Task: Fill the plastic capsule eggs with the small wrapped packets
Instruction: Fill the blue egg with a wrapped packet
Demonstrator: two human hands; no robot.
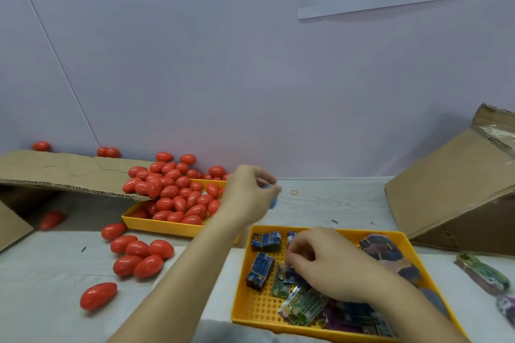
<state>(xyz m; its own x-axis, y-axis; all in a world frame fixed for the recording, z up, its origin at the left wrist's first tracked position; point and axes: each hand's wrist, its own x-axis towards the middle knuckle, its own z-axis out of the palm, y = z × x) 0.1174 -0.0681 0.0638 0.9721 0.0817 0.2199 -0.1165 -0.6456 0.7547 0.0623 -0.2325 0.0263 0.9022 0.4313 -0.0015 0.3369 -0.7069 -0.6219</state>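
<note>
Many red capsule eggs (172, 195) fill a yellow tray (156, 225) at the back left, and several more (139, 256) lie loose on the table in front of it. A second yellow tray (259, 306) near me holds small wrapped packets, blue ones (260, 267) and green ones (302, 306). My left hand (248, 193) is raised beside the egg tray, blurred, fingers curled around something small and blue (271, 197). My right hand (323, 262) reaches down into the packet tray and pinches a packet there.
A flattened cardboard flap (64, 172) overhangs the egg tray on the left. An open cardboard box (457, 189) lies tipped at the right. More packet bundles (485, 273) sit at the far right edge. A rubber band (294, 192) lies near the wall.
</note>
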